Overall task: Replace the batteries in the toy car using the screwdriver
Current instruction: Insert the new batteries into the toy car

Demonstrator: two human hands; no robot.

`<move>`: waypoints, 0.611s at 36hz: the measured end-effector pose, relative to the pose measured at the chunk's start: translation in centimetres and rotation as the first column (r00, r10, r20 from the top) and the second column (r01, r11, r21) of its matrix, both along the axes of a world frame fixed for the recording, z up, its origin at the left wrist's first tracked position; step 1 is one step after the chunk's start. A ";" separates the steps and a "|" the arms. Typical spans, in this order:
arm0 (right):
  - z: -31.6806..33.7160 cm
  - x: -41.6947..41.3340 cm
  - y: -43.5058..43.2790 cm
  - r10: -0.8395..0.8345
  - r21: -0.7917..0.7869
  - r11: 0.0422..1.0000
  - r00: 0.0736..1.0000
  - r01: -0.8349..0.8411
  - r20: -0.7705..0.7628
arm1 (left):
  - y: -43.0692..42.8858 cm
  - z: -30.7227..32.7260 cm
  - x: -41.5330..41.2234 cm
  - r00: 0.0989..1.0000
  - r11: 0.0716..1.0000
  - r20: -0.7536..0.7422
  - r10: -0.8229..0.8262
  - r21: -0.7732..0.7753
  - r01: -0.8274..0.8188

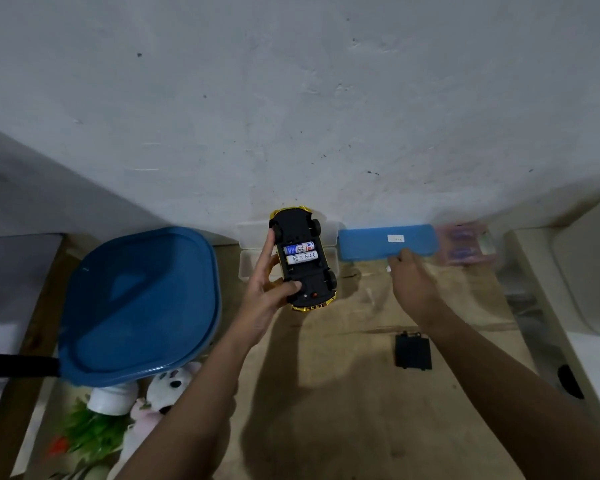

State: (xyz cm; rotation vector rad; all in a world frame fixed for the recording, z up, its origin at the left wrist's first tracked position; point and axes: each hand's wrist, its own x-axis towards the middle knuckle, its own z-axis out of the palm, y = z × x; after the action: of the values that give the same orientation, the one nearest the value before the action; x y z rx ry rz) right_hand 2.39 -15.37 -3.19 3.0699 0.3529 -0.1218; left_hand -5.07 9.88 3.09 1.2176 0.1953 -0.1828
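My left hand [269, 289] holds the yellow toy car [303, 259] upside down above the table, black underside facing me. Its battery bay is uncovered and two batteries [301, 253] lie inside, side by side. My right hand [411, 280] reaches to the right of the car, fingers at the front edge of a blue case [387, 240]; something small and white shows at its fingertips, too blurred to name. The black battery cover [413, 350] lies on the table near my right forearm. No screwdriver is visible.
A large blue lidded container [139, 303] sits at the left. Clear plastic boxes [248, 265] stand behind the car against the wall. A blurred pink pack [465, 245] lies right of the blue case. Plush toys [167, 386] and a green item crowd the lower left.
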 end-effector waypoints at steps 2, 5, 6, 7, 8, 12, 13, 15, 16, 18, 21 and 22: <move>0.0 -0.1 0.1 0.047 -0.039 0.998 0.999 -0.048 -0.012 | 0.0 0.0 -0.1 1.000 1.000 0.015 0.010 0.014 -0.010; 1.7 -0.3 1.3 -0.071 0.389 0.919 0.997 0.056 0.023 | 0.1 0.3 -0.2 0.999 0.999 0.033 0.032 0.035 -0.033; 2.7 -0.4 2.1 -0.129 0.568 0.818 0.991 0.093 0.024 | 0.2 0.5 -0.3 0.998 0.999 0.039 0.039 0.036 -0.040; 4.0 -0.4 2.9 -0.170 0.701 0.702 0.985 0.131 -0.014 | 0.2 0.6 -0.3 0.998 0.998 0.043 0.045 0.038 -0.047; 5.2 -0.5 3.8 -0.174 0.797 0.580 0.981 0.168 -0.080 | 0.2 0.8 -0.4 0.997 0.998 0.050 0.051 0.038 -0.053; 10.2 -1.8 7.3 -0.111 0.978 0.146 0.985 0.146 -0.131 | -0.1 1.8 -0.8 0.993 0.994 0.094 0.077 0.066 -0.083; 11.0 -2.2 8.0 -0.087 0.987 0.104 0.990 0.122 -0.113 | -0.1 2.2 -0.9 0.991 0.993 0.105 0.085 0.070 -0.092; 12.0 -3.1 9.1 -0.047 0.991 0.100 0.996 0.085 -0.080 | -0.2 2.9 -1.1 0.986 0.992 0.133 0.096 0.069 -0.106; 12.2 -3.5 9.6 -0.037 0.991 0.112 0.997 0.077 -0.073 | -0.2 3.3 -1.2 0.983 0.991 0.151 0.101 0.074 -0.113; 12.5 -4.2 10.4 -0.048 0.987 0.150 0.997 0.062 -0.056 | -0.2 3.9 -1.5 0.977 0.988 0.181 0.108 0.086 -0.125; 12.6 -5.2 11.2 -0.144 0.979 0.203 0.989 0.014 0.016 | 0.0 4.8 -2.1 0.974 0.985 0.203 0.102 0.118 -0.128; 12.7 -5.6 11.4 -0.175 0.978 0.211 0.984 0.001 0.037 | 0.0 5.0 -2.3 0.974 0.984 0.205 0.098 0.129 -0.126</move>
State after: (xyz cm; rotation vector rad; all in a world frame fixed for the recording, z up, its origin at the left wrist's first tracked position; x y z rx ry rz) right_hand -3.17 -4.01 9.53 4.3680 0.3021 0.5974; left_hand -7.40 9.90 8.07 1.3531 0.1044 0.0524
